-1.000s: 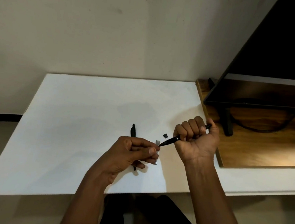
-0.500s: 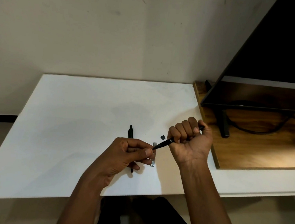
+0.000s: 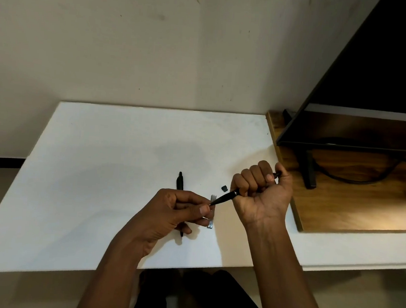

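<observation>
My right hand [image 3: 262, 192] grips a black pen [image 3: 225, 198] in a fist, its tip pointing left and down toward my left hand [image 3: 175, 212]. The left thumb and fingers pinch something small right at the pen's tip; what it is I cannot tell. A second black pen [image 3: 179, 182] lies on the white board [image 3: 98, 170], partly hidden under my left hand. A small silver strip [image 3: 213, 198] lies on the board between my hands. A tiny black piece [image 3: 224, 187] sits just beyond it.
A wooden board [image 3: 363, 205] lies to the right, with a dark screen [image 3: 372, 94] on a stand [image 3: 308, 172] and a black cable [image 3: 355, 179]. A plain wall [image 3: 157, 41] rises behind the white board. My legs show below the table's front edge.
Both hands have kept their grips and stayed close together; the view has shifted slightly, and the pen's tip remains at the left fingertips.
</observation>
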Demonstrator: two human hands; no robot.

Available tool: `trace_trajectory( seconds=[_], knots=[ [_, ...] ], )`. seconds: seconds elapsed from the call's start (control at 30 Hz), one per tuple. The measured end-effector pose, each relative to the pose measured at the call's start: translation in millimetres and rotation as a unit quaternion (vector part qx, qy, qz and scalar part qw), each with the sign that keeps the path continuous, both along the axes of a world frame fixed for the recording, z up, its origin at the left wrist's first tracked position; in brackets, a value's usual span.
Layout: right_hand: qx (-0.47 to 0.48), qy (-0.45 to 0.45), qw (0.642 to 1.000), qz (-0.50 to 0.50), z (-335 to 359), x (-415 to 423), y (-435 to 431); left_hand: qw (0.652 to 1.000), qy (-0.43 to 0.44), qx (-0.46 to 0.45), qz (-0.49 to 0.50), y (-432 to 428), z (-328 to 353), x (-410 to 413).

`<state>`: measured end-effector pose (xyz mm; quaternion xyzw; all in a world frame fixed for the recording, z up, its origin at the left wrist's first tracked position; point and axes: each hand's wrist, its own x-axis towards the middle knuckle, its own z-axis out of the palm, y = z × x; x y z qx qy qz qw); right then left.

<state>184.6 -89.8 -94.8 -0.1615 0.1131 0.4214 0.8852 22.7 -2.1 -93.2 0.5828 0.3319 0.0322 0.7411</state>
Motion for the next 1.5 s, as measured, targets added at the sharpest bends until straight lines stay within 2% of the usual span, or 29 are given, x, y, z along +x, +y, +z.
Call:
trace_trajectory(
  seconds=[1.5],
  knots=[
    [0.005, 0.006, 1.000, -0.003, 0.3, 1.8, -0.2, 1.000, -0.024, 0.007, -0.003, 1.9, -0.5, -1.0]
  ],
)
